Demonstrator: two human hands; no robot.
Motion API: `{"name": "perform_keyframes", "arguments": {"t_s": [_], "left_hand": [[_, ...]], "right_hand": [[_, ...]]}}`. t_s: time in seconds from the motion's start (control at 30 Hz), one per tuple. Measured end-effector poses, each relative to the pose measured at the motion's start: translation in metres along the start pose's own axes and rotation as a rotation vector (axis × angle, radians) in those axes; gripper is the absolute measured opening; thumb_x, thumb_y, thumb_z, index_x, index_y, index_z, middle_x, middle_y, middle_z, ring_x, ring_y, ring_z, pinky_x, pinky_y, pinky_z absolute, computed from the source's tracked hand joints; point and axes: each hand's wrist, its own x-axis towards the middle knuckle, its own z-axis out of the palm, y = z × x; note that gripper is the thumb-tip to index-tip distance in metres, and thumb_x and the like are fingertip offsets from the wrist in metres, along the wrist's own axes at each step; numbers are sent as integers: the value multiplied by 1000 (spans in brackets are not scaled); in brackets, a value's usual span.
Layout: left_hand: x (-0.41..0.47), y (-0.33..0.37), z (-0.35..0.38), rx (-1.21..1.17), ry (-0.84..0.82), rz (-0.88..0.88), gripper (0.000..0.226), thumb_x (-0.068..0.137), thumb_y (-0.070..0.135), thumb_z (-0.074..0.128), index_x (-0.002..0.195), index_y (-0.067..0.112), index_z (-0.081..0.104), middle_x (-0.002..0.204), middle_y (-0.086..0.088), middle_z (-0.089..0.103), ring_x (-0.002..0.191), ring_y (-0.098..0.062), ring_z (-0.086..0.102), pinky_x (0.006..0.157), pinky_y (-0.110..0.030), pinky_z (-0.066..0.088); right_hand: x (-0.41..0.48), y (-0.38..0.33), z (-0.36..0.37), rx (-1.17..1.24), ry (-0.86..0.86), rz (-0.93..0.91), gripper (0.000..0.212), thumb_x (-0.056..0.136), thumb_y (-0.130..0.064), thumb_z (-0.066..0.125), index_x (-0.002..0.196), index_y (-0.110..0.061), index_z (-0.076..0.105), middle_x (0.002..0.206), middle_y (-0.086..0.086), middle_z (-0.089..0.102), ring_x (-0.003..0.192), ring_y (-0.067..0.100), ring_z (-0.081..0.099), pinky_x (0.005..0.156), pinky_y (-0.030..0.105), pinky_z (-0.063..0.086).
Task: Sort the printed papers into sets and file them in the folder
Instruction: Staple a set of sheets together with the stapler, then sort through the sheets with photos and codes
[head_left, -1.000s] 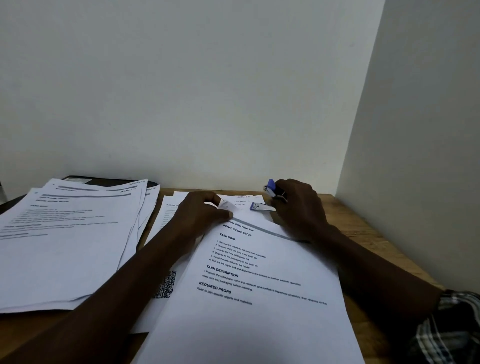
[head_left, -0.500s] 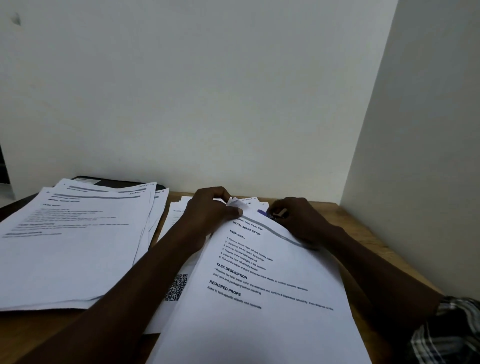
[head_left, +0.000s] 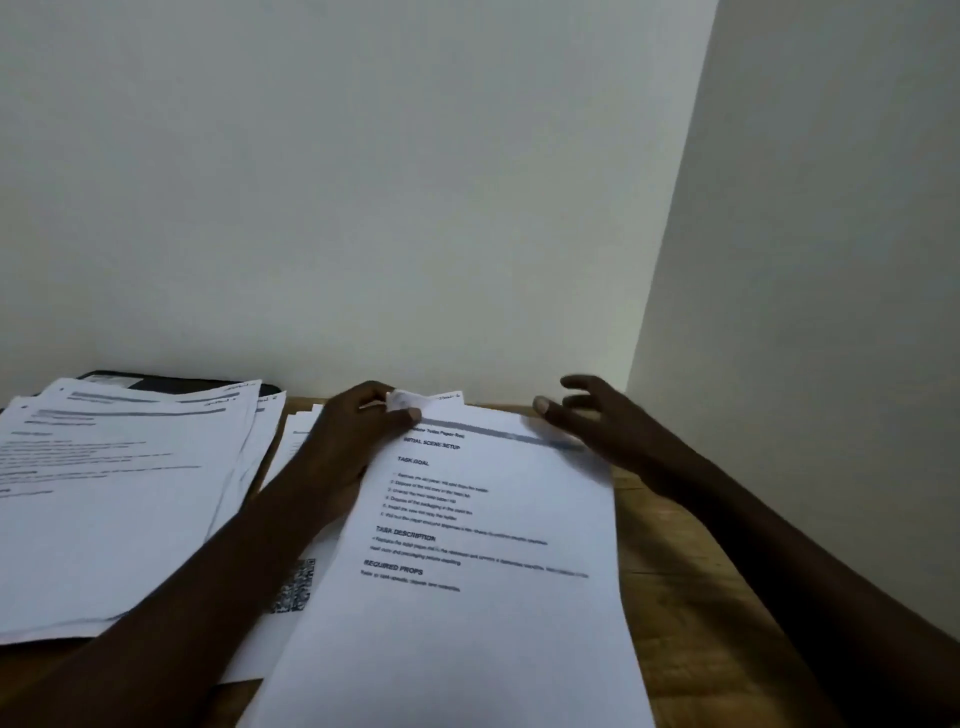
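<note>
At the far left a loosely fanned stack of printed papers (head_left: 114, 499) lies on the wooden table (head_left: 691, 597), its sheets slightly out of line with each other. Under the stack's far edge a dark folder (head_left: 171, 383) lies flat against the pale wall (head_left: 363, 182), with only its far rim and one rounded corner showing.

Just right of the stack, a QR-code sheet (head_left: 296, 584) and a few other pages lie flat, mostly hidden under the left forearm and the pages in front.

The left hand (head_left: 358, 431) reaches in from the near left. Its thumb and curled fingers pinch the far left corner of the front set (head_left: 467, 571), and that corner is bent up into a small white curl. The set lies in the middle of the table, running from the near edge of the view to the far wall, its printed headings facing up.

The right hand (head_left: 597, 421) is at the set's far right corner, fingers spread and relaxed, holding nothing. Blur there hides whether the palm touches the paper.

Bare wood shows beneath the right forearm, and a shaded side wall (head_left: 831, 312) rises at the far right.
</note>
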Motion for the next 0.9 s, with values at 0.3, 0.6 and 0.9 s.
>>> {"name": "perform_keyframes", "arguments": {"t_s": [0.3,0.6,0.9], "left_hand": [[-10,7,31,-168,59,-71,29,88,10,65,116,6,59,112,-20,67,78,-25,70,57,-34,59],[-27,-13,124,428,-319,-172,66,82,-5,70,137,16,40,121,-15,68,107,-30,67,93,-47,54],[-33,-61,168,1160,-412,32,86,93,57,49,157,22,4,162,-14,-16,151,-30,5,119,-36,16]], "right_hand": [[-51,44,-19,314,-12,172,19,81,-10,73,99,-17,71,94,2,73,81,18,70,71,27,56],[-23,68,-83,-327,417,160,30,88,-10,55,118,-12,57,109,14,65,96,31,61,72,28,44],[-11,117,-37,-914,335,-7,43,92,-25,50,135,-17,48,141,7,46,123,28,47,100,38,33]]}}
